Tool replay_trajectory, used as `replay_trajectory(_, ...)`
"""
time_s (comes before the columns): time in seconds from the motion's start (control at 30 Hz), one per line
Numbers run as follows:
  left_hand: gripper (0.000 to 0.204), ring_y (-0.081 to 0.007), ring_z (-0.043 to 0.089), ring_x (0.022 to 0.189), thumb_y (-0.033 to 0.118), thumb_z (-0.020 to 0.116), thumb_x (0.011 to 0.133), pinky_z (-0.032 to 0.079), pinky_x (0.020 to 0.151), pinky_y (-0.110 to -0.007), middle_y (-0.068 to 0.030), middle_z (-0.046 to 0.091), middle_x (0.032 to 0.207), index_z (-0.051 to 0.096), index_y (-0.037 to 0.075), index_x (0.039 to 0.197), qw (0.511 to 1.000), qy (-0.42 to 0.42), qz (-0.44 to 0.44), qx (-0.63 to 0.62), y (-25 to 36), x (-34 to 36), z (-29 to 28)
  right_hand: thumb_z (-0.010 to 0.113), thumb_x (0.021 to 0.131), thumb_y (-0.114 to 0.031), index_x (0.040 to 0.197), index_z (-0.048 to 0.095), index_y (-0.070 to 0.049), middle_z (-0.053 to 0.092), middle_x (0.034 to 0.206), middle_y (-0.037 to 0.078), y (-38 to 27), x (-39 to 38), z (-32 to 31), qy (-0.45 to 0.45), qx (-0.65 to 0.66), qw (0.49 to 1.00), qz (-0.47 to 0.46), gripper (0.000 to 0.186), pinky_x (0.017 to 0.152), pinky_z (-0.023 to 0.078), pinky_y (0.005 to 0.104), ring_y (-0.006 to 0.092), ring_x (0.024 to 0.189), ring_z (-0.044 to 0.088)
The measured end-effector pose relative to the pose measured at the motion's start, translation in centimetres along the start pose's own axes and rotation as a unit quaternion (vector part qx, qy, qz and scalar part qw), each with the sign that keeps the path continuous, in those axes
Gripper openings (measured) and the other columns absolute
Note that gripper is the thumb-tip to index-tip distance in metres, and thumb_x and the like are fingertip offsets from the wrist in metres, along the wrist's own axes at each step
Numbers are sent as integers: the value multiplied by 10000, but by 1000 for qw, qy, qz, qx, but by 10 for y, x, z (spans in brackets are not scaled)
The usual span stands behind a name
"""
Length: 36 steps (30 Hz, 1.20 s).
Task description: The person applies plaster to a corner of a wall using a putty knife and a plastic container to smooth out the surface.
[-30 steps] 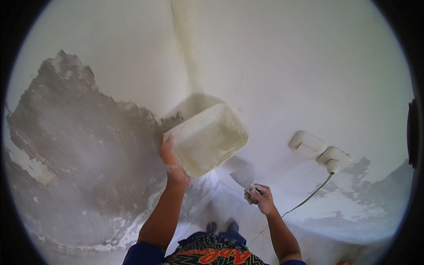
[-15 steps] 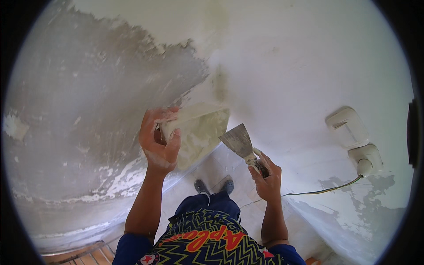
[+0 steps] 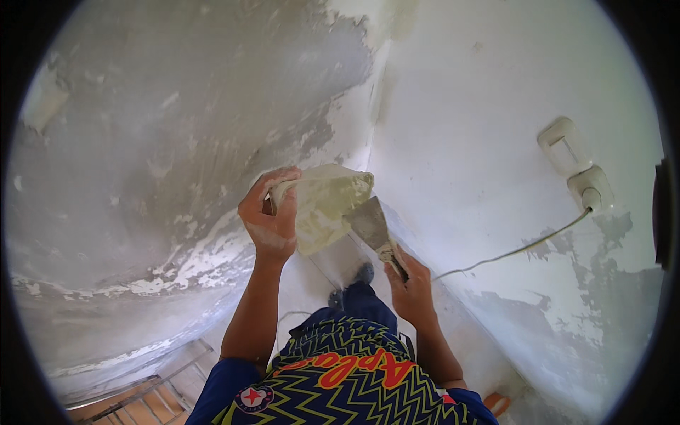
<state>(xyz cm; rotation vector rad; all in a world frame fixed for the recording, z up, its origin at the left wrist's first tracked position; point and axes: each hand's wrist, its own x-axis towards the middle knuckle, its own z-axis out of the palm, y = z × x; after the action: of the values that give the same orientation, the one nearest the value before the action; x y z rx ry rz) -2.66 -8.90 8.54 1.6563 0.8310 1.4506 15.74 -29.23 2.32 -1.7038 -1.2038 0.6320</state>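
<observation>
My left hand [image 3: 273, 212] is closed round the grip of a flat, pale yellowish plastering trowel [image 3: 322, 212]. White putty smears the trowel's face and my fingers. In my right hand [image 3: 412, 287] is a putty knife [image 3: 370, 225] with a broad grey metal blade, its handle mostly hidden by my fingers. The knife's blade overlaps the trowel's right edge in view; whether they touch, I cannot tell. Both tools are in front of my body, near the corner between two walls.
On the left, the wall [image 3: 163, 142] is grey and patchy with torn white edges. The right wall [image 3: 453, 127] is mostly white and carries a switch [image 3: 564, 146] and a socket [image 3: 591, 190] with a plugged-in cable [image 3: 517, 249]. A ladder-like metal frame [image 3: 142, 397] stands at lower left.
My right hand has brought the putty knife left and up against the trowel's edge in view. The trowel has shifted slightly right. My view has turned, and one foot has moved.
</observation>
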Motion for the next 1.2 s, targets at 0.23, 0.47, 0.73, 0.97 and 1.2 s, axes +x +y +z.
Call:
replay_trajectory(0.23, 185, -222, 723, 940, 63, 699, 883, 539, 903, -324, -156, 754, 1000, 719, -63, 1017, 998, 12, -50, 47, -37, -67, -12, 619, 1014, -127, 1443, 570, 38, 676, 843, 156, -19, -56, 28, -104, 9, 979, 173, 462, 699, 506, 349, 210, 709, 608)
replay_trajectory(0.47, 160, -248, 739, 839, 90, 732, 874, 559, 832, -337, -170, 753, 885, 721, -50, 950, 991, 21, -67, 116, -44, -97, 18, 583, 1072, -166, 1449, 601, -26, 582, 773, 7, -15, -93, 30, -118, 142, 933, 310, 403, 462, 377, 253, 71, 542, 465)
replay_trajectory(0.73, 161, -252, 706, 779, 115, 722, 916, 548, 765, -360, -145, 729, 859, 703, -40, 954, 988, 25, -140, 58, -79, -116, 33, 535, 1081, -200, 1392, 595, -39, 608, 787, 56, -22, -97, 15, 9, 467, 781, 414, 355, 354, 328, 235, 92, 421, 461)
replay_trajectory(0.97, 225, -173, 660, 898, 246, 647, 1002, 540, 781, -354, -53, 687, 955, 699, 31, 1039, 875, 80, -434, -197, -97, -122, 18, 584, 1053, -161, 1419, 574, -31, 614, 769, 48, 4, -120, 34, 147, 410, 826, 359, 388, 365, 326, 238, 83, 430, 462)
replay_trajectory(1.2, 248, -174, 660, 917, 294, 641, 1006, 534, 793, -335, -63, 687, 1007, 690, 54, 1047, 865, 86, -447, -212, -83, -97, 13, 684, 1002, -113, 1431, 612, -4, 717, 899, 54, 22, -126, 12, 88, 236, 924, 288, 448, 539, 439, 221, 76, 623, 589)
